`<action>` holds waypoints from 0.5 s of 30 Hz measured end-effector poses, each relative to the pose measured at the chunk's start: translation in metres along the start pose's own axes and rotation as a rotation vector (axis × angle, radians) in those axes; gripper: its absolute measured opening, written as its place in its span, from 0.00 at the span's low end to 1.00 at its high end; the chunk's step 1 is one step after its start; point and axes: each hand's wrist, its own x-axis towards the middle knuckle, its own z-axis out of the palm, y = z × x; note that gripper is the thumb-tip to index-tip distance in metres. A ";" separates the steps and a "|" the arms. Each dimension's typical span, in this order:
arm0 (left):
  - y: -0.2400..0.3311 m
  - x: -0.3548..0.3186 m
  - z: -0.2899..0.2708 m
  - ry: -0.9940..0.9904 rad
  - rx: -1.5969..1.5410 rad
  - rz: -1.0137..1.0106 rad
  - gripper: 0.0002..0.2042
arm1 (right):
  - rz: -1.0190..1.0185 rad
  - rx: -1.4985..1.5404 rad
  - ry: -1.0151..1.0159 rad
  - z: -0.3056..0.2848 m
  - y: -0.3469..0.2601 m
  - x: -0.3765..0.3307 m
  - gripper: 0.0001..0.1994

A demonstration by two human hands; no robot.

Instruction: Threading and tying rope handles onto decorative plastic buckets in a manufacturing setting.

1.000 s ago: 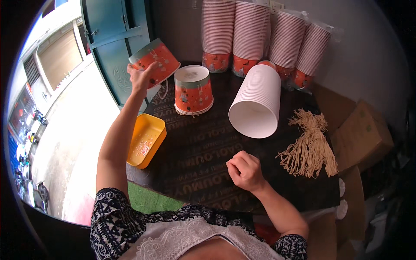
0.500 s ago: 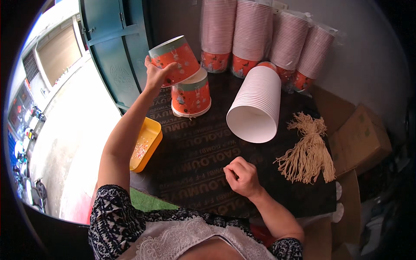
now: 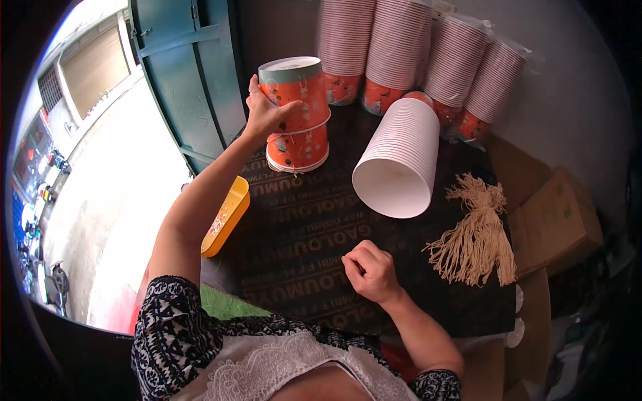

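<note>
Upside down at the back left stand two orange paper buckets, each printed with small figures. The upper paper bucket (image 3: 304, 100), with a grey-green band round its raised base, sits over the lower paper bucket (image 3: 299, 148), whose white rim meets the table. My left hand (image 3: 266, 112) grips the upper one from its left side, thumb across the front. Near the front middle, my right hand (image 3: 372, 271) is curled into a loose fist; what lies inside, if anything, is hidden. A nested stack of white paper buckets (image 3: 401, 140) lies on its side, its mouth facing me.
Wrapped bucket stacks (image 3: 400, 47) line the back wall. A bundle of beige cords (image 3: 475, 234) lies at right, beside a cardboard box (image 3: 558, 214). A yellow tray (image 3: 234, 214) with small pale bits sits by my left forearm. A green metal door (image 3: 184, 80) stands at left.
My left hand has brought the tilted upper bucket down and right, setting it upright over the lower one. My right hand has stayed nearly still. The view has shifted slightly.
</note>
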 end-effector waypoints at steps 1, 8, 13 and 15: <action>-0.004 -0.002 -0.002 0.007 -0.001 -0.004 0.67 | -0.004 0.000 -0.007 0.002 -0.002 0.001 0.07; -0.007 -0.017 0.001 0.000 0.086 0.023 0.66 | 0.010 0.012 -0.028 0.004 -0.001 -0.001 0.07; -0.005 -0.025 0.006 0.000 0.150 0.033 0.64 | 0.008 0.000 -0.040 0.004 0.000 0.001 0.07; -0.005 -0.028 0.007 -0.003 0.134 0.018 0.64 | 0.031 0.029 -0.007 0.004 -0.001 0.002 0.07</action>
